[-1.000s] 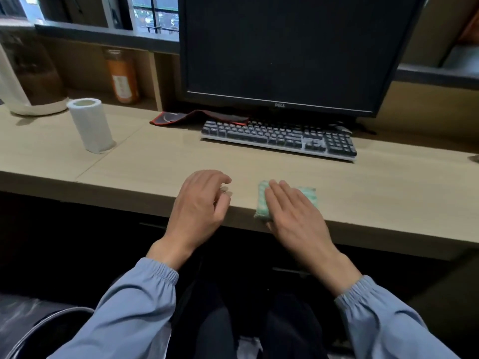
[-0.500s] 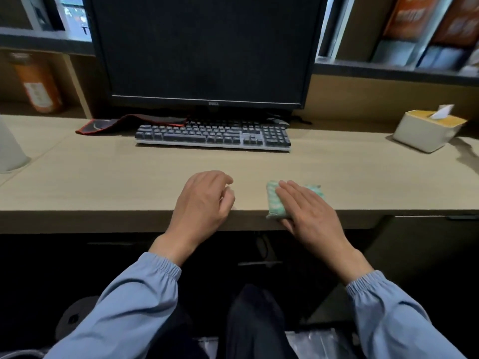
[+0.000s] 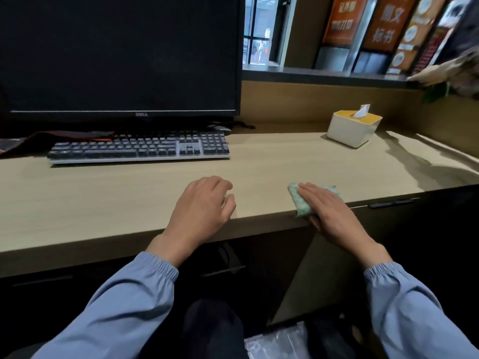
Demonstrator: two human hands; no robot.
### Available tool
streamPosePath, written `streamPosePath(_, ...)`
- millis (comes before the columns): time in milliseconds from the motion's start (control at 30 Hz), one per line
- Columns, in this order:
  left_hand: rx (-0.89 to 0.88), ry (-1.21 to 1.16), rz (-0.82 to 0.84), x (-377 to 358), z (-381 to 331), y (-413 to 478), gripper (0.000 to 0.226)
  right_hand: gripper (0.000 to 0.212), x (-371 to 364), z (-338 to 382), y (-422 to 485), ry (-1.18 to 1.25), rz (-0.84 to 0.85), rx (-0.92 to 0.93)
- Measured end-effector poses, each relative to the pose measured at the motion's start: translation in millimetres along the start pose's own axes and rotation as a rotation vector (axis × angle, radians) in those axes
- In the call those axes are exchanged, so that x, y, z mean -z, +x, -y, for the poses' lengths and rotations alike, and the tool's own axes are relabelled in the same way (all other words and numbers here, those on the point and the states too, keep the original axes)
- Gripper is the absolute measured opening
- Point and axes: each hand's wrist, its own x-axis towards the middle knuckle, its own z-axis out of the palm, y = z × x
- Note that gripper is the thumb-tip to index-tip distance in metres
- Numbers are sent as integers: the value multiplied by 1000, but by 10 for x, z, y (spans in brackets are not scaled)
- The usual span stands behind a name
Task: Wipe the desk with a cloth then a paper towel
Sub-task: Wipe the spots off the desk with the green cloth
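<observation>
Cloth point(image 3: 300, 204) — pale green, folded (checked weave) — under flat right hand point(image 3: 334, 216).

desk point(image 3: 272, 161) pale matt wood-grain; cloth point(image 3: 302, 204) green nubby fabric; keyboard point(image 3: 140, 149) matt grey plastic.

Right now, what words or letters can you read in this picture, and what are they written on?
"DELL": on the bottom frame of the monitor.
Orange posters at the upper right: big Chinese characters, too blurred to read for certain.
Keyboard: the key letters are too small to read.
Tissue box and cloth: no writing shows.
</observation>
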Motion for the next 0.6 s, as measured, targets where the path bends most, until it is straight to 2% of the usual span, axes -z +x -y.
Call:
streamPosePath(300, 30, 40, 70, -45, 46, 79, 26, 84, 170, -270, -122, 45, 95, -29)
streamPosePath(467, 38, 41, 109, -33, -17, 128, 27, 72, 124, -139, -140, 38, 90, -58)
streamPosePath(600, 61, 32, 146, -52, -25, 159, 30, 62, 156, -14, -196, 175, 74, -162)
